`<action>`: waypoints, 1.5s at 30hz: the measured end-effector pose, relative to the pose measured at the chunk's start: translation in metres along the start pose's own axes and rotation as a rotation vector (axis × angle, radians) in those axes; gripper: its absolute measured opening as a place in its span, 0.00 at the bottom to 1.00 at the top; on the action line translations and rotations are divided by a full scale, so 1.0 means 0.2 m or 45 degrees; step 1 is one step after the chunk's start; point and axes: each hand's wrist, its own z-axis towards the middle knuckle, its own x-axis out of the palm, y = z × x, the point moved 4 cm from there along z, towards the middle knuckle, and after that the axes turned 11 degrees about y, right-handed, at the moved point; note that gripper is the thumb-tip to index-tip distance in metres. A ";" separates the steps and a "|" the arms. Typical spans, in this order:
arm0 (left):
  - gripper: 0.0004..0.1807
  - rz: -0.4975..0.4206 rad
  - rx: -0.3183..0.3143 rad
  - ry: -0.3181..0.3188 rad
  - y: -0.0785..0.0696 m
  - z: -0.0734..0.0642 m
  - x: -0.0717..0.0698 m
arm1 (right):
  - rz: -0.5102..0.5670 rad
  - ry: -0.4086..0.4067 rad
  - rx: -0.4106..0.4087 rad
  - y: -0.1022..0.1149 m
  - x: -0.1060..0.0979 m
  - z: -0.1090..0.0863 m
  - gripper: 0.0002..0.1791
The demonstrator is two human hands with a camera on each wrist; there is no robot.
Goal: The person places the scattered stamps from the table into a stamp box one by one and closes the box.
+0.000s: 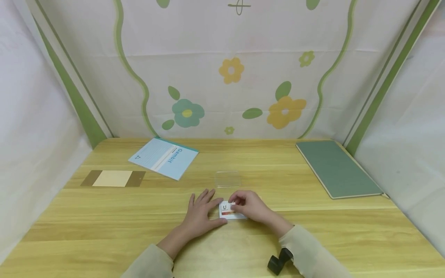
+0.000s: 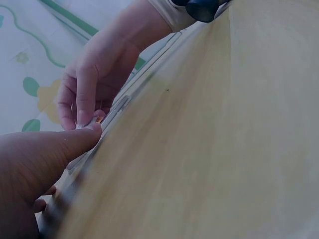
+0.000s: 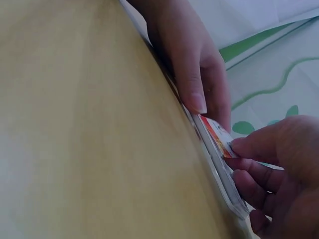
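A small white card [image 1: 226, 207] with a red-orange band and a dark U-shaped mark lies on a flat white, clear-edged case [image 1: 238, 217] in the head view. My right hand [image 1: 253, 206] pinches the card's right end between thumb and fingers. In the right wrist view the card [image 3: 218, 133] is bent slightly up from the thin case [image 3: 219, 179] at that end. My left hand [image 1: 199, 215] spreads its fingers on the table, with thumb and index finger against the case's left side. Fingers partly hide the card.
A clear plastic rectangle [image 1: 227, 179] lies just beyond the hands. A pale blue Gambit notebook [image 1: 165, 157] and a brown-and-cream strip [image 1: 112, 178] lie left. A green board-like item [image 1: 338, 168] lies right. A black device [image 1: 279, 261] is by the right sleeve.
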 end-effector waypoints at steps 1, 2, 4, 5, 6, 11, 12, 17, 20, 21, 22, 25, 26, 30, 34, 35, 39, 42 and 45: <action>0.34 0.000 -0.001 -0.001 0.00 0.00 0.00 | -0.028 0.001 -0.002 -0.02 0.01 0.00 0.05; 0.34 0.001 -0.002 -0.002 0.00 0.00 0.00 | -0.056 -0.002 0.007 -0.03 0.02 0.01 0.05; 0.34 -0.004 -0.001 -0.004 0.00 0.00 0.00 | -0.098 -0.014 -0.012 -0.04 0.03 0.01 0.05; 0.34 -0.003 0.001 -0.005 0.00 0.00 0.00 | -0.120 -0.022 -0.023 -0.04 0.03 0.01 0.05; 0.34 -0.004 0.003 -0.006 -0.01 0.00 -0.01 | -0.142 -0.030 -0.032 -0.03 0.03 0.00 0.05; 0.34 0.001 0.018 -0.005 -0.02 0.00 -0.01 | -0.230 -0.057 -0.044 -0.02 0.04 0.00 0.06; 0.34 0.001 0.016 -0.003 -0.02 0.00 -0.01 | -0.241 -0.059 -0.043 -0.02 0.04 0.00 0.06; 0.34 0.015 -0.003 0.000 -0.01 0.00 -0.01 | -0.272 -0.065 -0.054 -0.02 0.03 0.01 0.06; 0.34 0.021 -0.005 -0.008 -0.01 0.00 -0.01 | -0.245 -0.093 -0.073 -0.01 0.01 0.01 0.06; 0.34 0.021 -0.005 -0.012 -0.01 0.00 -0.01 | -0.225 -0.115 -0.079 -0.01 -0.01 0.01 0.06; 0.34 0.022 -0.003 -0.017 -0.01 0.00 -0.01 | -0.197 -0.143 -0.076 -0.01 -0.04 0.00 0.07; 0.34 0.018 0.008 -0.035 -0.01 0.00 -0.01 | -0.107 -0.241 -0.041 -0.02 -0.13 -0.02 0.07; 0.34 0.016 0.011 -0.038 -0.01 0.00 -0.01 | -0.087 -0.272 -0.014 -0.03 -0.16 -0.03 0.08; 0.34 0.005 0.017 -0.040 -0.01 0.00 -0.01 | -0.067 -0.326 0.106 -0.11 -0.25 -0.10 0.08; 0.34 -0.001 0.017 -0.028 -0.01 0.00 -0.01 | -0.075 -0.299 0.173 -0.21 -0.29 -0.14 0.09; 0.35 -0.003 0.016 -0.025 -0.01 0.00 -0.01 | -0.069 -0.288 0.182 -0.23 -0.29 -0.15 0.10; 0.35 -0.005 0.005 -0.007 -0.01 0.00 -0.01 | -0.082 -0.248 0.221 -0.29 -0.28 -0.16 0.10; 0.35 -0.007 -0.003 0.003 -0.01 0.00 -0.01 | -0.123 -0.245 0.229 -0.31 -0.27 -0.16 0.10; 0.35 -0.011 -0.005 0.009 -0.01 0.00 -0.01 | -0.175 -0.248 0.213 -0.31 -0.26 -0.16 0.08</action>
